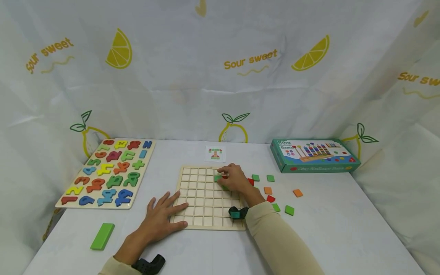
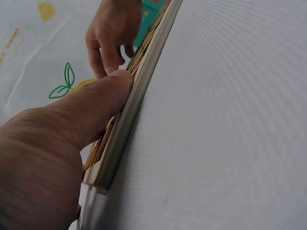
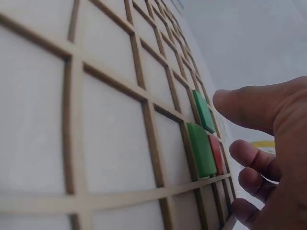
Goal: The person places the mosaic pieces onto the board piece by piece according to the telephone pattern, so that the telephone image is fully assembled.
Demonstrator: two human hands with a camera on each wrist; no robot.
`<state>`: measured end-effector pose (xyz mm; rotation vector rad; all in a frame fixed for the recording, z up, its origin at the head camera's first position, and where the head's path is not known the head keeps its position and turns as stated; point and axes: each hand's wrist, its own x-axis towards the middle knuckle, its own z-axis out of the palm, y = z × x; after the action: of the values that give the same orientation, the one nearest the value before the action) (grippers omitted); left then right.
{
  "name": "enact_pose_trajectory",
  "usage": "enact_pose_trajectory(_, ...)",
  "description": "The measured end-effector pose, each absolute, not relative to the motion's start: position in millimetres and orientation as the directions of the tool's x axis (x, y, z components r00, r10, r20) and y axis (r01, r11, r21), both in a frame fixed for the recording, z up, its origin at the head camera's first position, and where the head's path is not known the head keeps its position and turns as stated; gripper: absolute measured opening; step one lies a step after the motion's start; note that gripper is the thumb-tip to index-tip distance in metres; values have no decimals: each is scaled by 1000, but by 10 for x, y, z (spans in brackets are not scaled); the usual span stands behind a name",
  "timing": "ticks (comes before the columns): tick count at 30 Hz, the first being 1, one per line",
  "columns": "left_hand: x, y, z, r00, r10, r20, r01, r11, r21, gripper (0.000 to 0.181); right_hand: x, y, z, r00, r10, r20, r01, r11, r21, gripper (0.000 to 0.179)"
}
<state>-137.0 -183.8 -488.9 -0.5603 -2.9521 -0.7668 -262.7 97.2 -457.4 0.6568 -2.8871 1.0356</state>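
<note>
A square wooden grid board (image 1: 203, 198) lies on the white table. My left hand (image 1: 160, 217) rests on its left edge with spread fingers; the thumb (image 2: 96, 103) presses on the rim in the left wrist view. Over the board's upper right part is my right hand (image 1: 233, 178), thumb and fingers apart, nothing seen between them. Close to its fingertips, two green tiles, one nearer (image 3: 201, 149) and one farther (image 3: 204, 111), and a red tile (image 3: 216, 154) sit in the grid cells. In the head view the hand partly covers these tiles.
Right of the board lie loose green (image 1: 289, 210), orange (image 1: 268, 190) and red tiles (image 1: 270, 198). A pattern card (image 1: 215, 154) is behind the board. A number puzzle (image 1: 106, 173) and green block (image 1: 102, 236) lie left; a game box (image 1: 314, 156) stands back right.
</note>
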Motion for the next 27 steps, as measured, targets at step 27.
enact_pose_trajectory(27, -1373, -1839, -4879, -937, 333, 105, 343, 818, 462, 62, -2179, 1932, -3816, -885, -239, 401, -451, 655, -606, 45)
